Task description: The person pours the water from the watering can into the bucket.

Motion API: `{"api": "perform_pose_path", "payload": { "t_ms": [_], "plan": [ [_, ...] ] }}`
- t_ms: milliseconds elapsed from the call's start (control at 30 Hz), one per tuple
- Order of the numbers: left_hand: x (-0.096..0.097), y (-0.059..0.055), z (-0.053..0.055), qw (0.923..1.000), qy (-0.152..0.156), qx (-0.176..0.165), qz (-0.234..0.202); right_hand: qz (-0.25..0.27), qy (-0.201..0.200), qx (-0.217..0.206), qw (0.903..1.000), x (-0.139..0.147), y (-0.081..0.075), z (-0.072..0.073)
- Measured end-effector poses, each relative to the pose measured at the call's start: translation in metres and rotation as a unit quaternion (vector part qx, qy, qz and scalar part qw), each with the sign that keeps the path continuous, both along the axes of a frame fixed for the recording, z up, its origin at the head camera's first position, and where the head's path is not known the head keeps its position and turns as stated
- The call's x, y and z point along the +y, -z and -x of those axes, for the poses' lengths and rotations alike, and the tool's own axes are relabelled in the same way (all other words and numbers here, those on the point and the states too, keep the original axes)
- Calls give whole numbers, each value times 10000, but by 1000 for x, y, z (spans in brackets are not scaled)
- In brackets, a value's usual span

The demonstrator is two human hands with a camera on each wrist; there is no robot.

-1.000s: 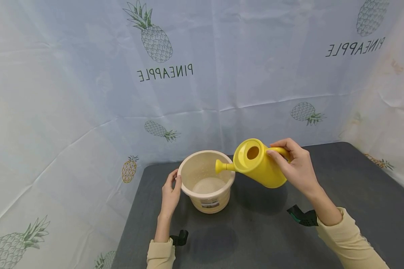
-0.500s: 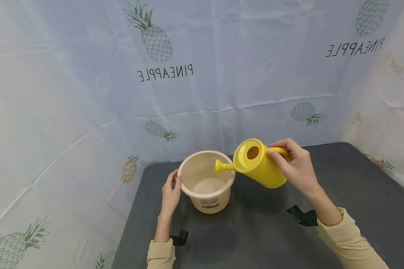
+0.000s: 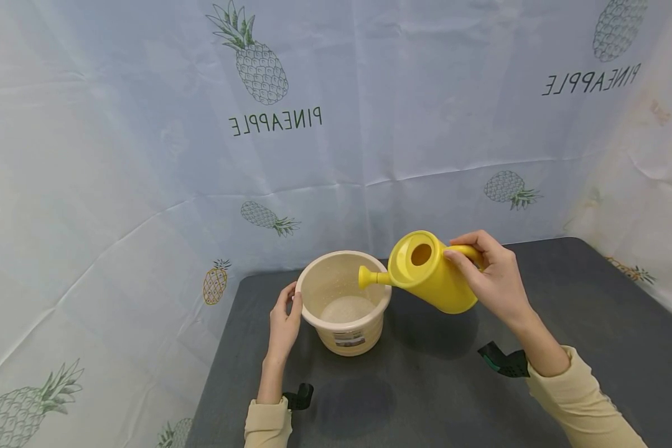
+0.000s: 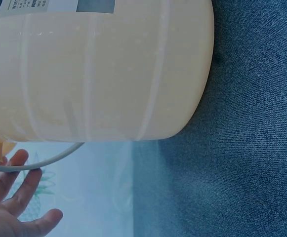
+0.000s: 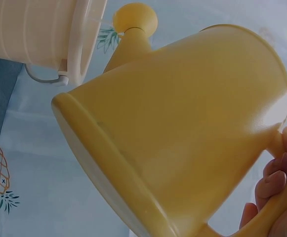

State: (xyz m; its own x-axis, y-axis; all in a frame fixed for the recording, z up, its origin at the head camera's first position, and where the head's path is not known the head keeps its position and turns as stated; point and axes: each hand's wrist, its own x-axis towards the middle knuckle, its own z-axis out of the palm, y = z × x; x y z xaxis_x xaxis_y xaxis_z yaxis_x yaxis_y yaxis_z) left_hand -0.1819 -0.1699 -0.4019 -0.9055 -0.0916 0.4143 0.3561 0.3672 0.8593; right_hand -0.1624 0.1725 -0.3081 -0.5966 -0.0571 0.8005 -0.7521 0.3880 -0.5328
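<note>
Just right of the left hand [image 3: 282,323], in the head view, a cream bucket [image 3: 336,277] stands upright on the dark tabletop [image 3: 425,398]; that hand's fingers rest at the rim, apparently steadying it. Left of the right hand [image 3: 495,280], which curls round its handle, a yellow watering can [image 3: 442,280] hangs tilted, its spout [image 3: 378,278] reaching over the bucket's rim. Placing and tipping seem done, and pouring seems under way: the bucket's floor looks wet, though how deep is unclear.

From the left wrist, the left hand's fingers look spread, with fingertips at the bucket's grey bail [image 4: 49,162]; part of the hand is cut off.

From the right wrist, thumb and fingers grip the can's handle. Well ahead of them, the rose [image 5: 135,19] sits near the bucket's mouth, beside a faint pale streak that may be water. What remains inside the can is hidden; ending the pour and righting the can are not yet done.
</note>
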Motion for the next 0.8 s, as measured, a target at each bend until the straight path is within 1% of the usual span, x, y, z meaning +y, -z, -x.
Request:
{"api": "perform_pose_path", "payload": {
  "t_ms": [533, 800],
  "plan": [
    [0, 0, 1, 10000, -16, 57, 31, 52, -102, -34, 9999, 0, -1, -1],
    [0, -1, 0, 10000, -12, 13, -15, 32, -82, -23, 10000, 0, -1, -1]
  ]
}}
